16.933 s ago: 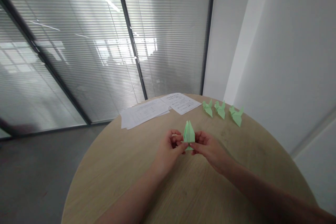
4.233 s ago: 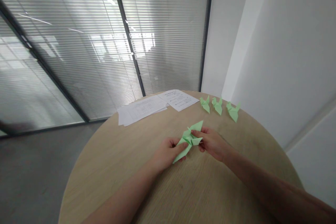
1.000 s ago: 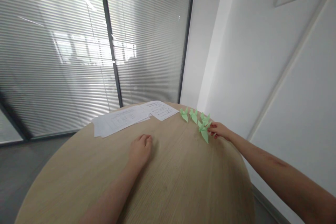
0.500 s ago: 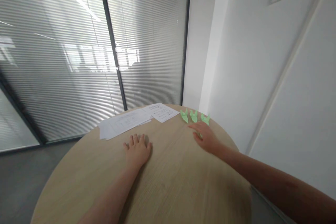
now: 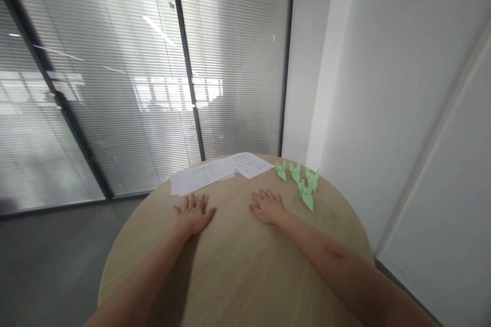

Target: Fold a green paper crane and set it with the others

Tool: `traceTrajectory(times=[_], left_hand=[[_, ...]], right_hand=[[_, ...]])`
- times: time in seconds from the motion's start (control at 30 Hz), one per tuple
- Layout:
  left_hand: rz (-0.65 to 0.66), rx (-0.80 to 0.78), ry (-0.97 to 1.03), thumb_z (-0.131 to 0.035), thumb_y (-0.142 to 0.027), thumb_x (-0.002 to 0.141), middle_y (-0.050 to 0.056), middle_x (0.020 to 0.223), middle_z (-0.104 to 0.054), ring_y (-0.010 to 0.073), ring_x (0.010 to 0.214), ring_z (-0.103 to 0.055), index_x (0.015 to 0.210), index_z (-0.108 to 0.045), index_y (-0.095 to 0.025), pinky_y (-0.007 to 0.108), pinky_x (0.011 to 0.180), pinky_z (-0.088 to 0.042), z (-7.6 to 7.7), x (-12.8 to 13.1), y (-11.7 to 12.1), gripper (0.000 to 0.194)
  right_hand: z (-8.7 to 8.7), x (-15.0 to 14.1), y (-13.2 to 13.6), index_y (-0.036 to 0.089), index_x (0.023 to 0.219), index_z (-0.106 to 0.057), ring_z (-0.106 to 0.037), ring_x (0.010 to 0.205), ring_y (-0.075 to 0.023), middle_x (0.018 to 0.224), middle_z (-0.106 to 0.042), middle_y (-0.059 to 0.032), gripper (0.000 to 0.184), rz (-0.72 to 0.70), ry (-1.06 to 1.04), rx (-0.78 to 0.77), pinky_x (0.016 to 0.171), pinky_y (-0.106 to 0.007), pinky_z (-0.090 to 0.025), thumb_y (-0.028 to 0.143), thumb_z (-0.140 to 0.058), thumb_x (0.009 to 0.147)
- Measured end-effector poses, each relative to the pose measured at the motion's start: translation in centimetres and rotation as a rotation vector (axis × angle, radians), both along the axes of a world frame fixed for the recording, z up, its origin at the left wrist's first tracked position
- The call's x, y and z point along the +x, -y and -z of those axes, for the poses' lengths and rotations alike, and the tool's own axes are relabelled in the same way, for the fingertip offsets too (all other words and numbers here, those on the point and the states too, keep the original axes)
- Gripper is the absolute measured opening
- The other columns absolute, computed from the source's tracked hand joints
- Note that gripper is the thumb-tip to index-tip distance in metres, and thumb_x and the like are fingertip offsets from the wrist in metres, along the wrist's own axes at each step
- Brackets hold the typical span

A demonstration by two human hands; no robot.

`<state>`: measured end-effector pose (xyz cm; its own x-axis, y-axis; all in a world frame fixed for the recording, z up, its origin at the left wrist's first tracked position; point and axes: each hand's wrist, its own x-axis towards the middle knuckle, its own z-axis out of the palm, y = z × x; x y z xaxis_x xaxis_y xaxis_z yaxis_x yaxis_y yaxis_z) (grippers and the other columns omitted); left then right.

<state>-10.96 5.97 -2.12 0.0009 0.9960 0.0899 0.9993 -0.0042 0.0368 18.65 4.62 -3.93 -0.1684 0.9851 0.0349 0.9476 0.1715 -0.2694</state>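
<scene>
My left hand (image 5: 192,213) lies flat on the round wooden table (image 5: 238,265), fingers spread, holding nothing. My right hand (image 5: 267,205) also rests palm down, fingers stretched out and empty. Several green paper cranes stand in a row at the table's far right. The nearest crane (image 5: 306,195) is a hand's width to the right of my right hand. Behind it stand the others (image 5: 294,171), close to the table's edge.
White printed sheets (image 5: 218,170) lie at the far edge of the table. Behind stands a glass wall with blinds (image 5: 134,87). A white wall (image 5: 402,87) runs close along the right of the table.
My right hand let go of the green crane beside the row and drew back left to lie flat. My left hand stayed flat on the table. The view shifted slightly.
</scene>
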Motion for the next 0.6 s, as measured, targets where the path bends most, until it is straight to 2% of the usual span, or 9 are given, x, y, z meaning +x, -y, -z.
traceTrajectory(times=[0.17, 0.37, 0.6], left_hand=[[0.036, -0.015, 0.012, -0.028, -0.068, 0.098, 0.025, 0.171, -0.022, 0.0438, 0.159, -0.019, 0.164, -0.032, -0.019, 0.073, 0.120, -0.017, 0.0, -0.1, -0.2, 0.083], [0.052, -0.037, -0.001, -0.024, -0.065, 0.099, 0.024, 0.171, -0.025, 0.0413, 0.159, -0.022, 0.164, -0.033, -0.017, 0.068, 0.122, -0.020, 0.2, 0.1, 0.3, 0.081], [0.064, -0.066, -0.018, -0.024, -0.065, 0.100, 0.021, 0.171, -0.025, 0.0395, 0.159, -0.022, 0.163, -0.034, -0.018, 0.066, 0.123, -0.020, 0.5, 0.4, 2.9, 0.080]], right_hand=[[0.0, -0.3, -1.1, 0.029, 0.165, -0.032, -0.018, 0.158, -0.0400, 0.172, -0.022, -0.0144, 0.070, 0.051, 0.018, -0.003, 0.119, -0.072, -0.010, 0.064, -0.029, 0.104], [0.4, -0.6, -0.4, 0.027, 0.165, -0.034, -0.020, 0.157, -0.0365, 0.171, -0.025, -0.0134, 0.067, 0.086, 0.033, 0.022, 0.122, -0.065, -0.012, 0.059, -0.027, 0.106], [0.8, -0.8, 1.2, 0.026, 0.163, -0.038, -0.025, 0.155, -0.0347, 0.169, -0.030, -0.0136, 0.064, 0.101, 0.071, 0.065, 0.121, -0.061, -0.018, 0.053, -0.025, 0.107]])
